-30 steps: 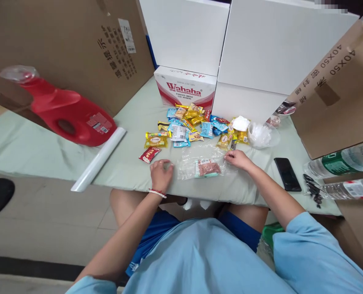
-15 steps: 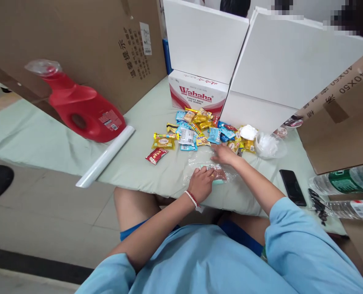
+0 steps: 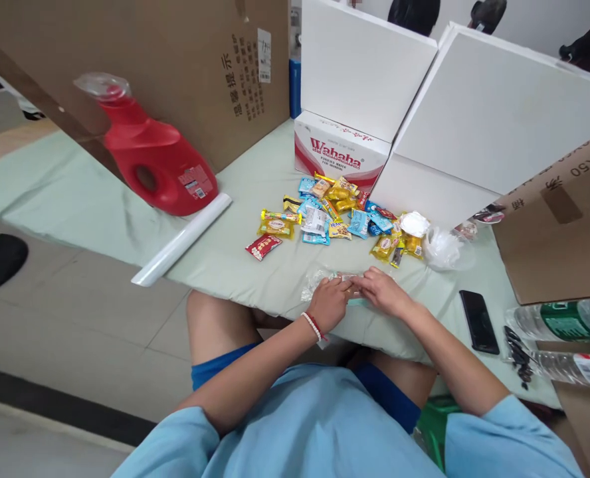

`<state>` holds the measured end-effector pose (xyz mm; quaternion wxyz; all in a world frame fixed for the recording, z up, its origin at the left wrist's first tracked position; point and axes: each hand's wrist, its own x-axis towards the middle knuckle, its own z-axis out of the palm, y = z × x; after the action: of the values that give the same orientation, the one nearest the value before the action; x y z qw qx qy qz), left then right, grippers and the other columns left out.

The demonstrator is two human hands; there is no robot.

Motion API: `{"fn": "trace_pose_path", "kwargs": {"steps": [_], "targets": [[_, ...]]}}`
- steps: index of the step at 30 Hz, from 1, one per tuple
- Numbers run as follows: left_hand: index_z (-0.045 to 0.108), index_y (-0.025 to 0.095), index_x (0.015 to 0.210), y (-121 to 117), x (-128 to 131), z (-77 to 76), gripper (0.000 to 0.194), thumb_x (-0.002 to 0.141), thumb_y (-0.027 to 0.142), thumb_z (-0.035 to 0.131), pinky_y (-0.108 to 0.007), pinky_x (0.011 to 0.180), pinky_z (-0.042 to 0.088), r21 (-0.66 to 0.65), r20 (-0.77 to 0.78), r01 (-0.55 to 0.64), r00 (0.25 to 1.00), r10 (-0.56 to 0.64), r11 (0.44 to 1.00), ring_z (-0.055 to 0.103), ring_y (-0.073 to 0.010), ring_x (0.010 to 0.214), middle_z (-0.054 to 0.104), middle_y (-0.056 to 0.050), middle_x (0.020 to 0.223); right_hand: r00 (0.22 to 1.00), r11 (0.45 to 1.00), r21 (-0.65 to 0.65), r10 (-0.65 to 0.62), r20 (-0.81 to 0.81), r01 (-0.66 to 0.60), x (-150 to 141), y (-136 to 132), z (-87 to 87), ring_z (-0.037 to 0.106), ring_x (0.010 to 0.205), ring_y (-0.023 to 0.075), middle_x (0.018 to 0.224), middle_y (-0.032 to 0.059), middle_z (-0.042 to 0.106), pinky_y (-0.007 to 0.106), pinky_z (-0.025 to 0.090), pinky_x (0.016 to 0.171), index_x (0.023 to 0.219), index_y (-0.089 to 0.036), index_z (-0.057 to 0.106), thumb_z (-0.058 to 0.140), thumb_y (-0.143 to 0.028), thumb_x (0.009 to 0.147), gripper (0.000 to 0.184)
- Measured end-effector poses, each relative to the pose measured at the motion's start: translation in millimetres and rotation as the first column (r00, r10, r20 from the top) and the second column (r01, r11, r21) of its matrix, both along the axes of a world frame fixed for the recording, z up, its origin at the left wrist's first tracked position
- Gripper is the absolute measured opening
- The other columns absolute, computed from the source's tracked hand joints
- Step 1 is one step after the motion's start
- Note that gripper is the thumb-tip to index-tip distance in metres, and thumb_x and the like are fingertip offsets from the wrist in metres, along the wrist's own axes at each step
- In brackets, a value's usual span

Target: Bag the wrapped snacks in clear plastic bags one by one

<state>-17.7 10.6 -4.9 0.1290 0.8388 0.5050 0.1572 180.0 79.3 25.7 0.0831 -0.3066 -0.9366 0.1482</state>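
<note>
A clear plastic bag (image 3: pixel 313 281) lies near the front edge of the cloth-covered table, a reddish-brown snack packet (image 3: pixel 351 292) inside or under its film; my hands hide much of both. My left hand (image 3: pixel 329 304) presses on the bag from the left, its fingers stretched out and flat. From the right, my right hand (image 3: pixel 383 292) holds the bag's right side with its fingers close together, their tips almost meeting the left fingertips. Beyond them is a loose pile of wrapped snacks (image 3: pixel 315 220), with a small red packet (image 3: pixel 264 246) at its left.
A red detergent jug (image 3: pixel 160 162) and a white roll (image 3: pixel 183 240) lie at the left. Behind the snacks stand a Wahaha carton (image 3: pixel 339 149) and white boxes (image 3: pixel 449 99). A crumpled plastic bag (image 3: pixel 443 248), phone (image 3: pixel 479 322) and water bottles (image 3: pixel 564 322) are at the right.
My right hand has drawn back from the snack pile to the bag, and the bag's right side no longer spreads out. My left hand stays on it. The whole view has shifted slightly.
</note>
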Motion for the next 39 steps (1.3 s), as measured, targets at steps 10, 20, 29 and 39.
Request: {"fn": "trace_pose_path", "kwargs": {"steps": [10,20,29,39], "targets": [[0.069,0.020,0.097,15,-57,-22.3,0.023,0.090,0.018,0.047,-0.033,0.090,0.054,-0.371,0.586,-0.568,0.470,0.660,0.735,0.069,-0.0183,0.091,0.074,-0.004,0.096,0.978,0.980,0.169,-0.068,-0.197,0.102,12,-49,-55.3,0.047,0.090,0.0227,0.085,0.0047,0.050,0.034,0.047,0.082,0.141,-0.030,0.064,0.038,-0.010,0.104,0.050],[0.063,0.020,0.108,18,-57,7.7,0.046,0.066,0.025,0.081,-0.034,0.081,0.052,-0.509,0.272,-0.420,0.750,0.603,0.752,0.069,-0.0255,0.089,0.071,-0.005,0.094,0.957,0.995,0.092,0.073,-0.280,-0.049,12,-44,-36.4,0.050,0.096,0.0234,0.098,0.0074,0.056,0.042,0.046,0.087,0.136,-0.027,0.065,0.058,-0.027,0.101,0.036],[0.066,0.016,0.090,13,-3,28.4,0.012,0.082,0.025,0.064,-0.028,0.067,0.053,-0.695,0.647,-0.035,0.405,0.646,0.718,0.069,-0.0172,0.070,0.070,-0.004,0.074,0.957,1.000,0.019,0.027,-0.289,-0.023,5,-40,-39.5,0.052,0.099,0.0242,0.099,0.0081,0.057,0.042,0.047,0.091,0.131,-0.028,0.069,0.062,-0.031,0.099,0.033],[0.067,0.013,0.128,-23,42,18.9,0.040,0.092,0.014,0.049,-0.042,0.093,0.052,-0.090,-0.070,-0.142,0.988,0.136,0.986,0.057,-0.0294,0.126,0.055,-0.017,0.149,0.649,0.756,-0.236,-0.648,-0.398,0.610,47,-24,-38.5,0.064,0.100,0.0275,0.103,0.0112,0.072,0.045,0.049,0.095,0.120,-0.021,0.070,0.048,-0.044,0.101,0.038]]}}
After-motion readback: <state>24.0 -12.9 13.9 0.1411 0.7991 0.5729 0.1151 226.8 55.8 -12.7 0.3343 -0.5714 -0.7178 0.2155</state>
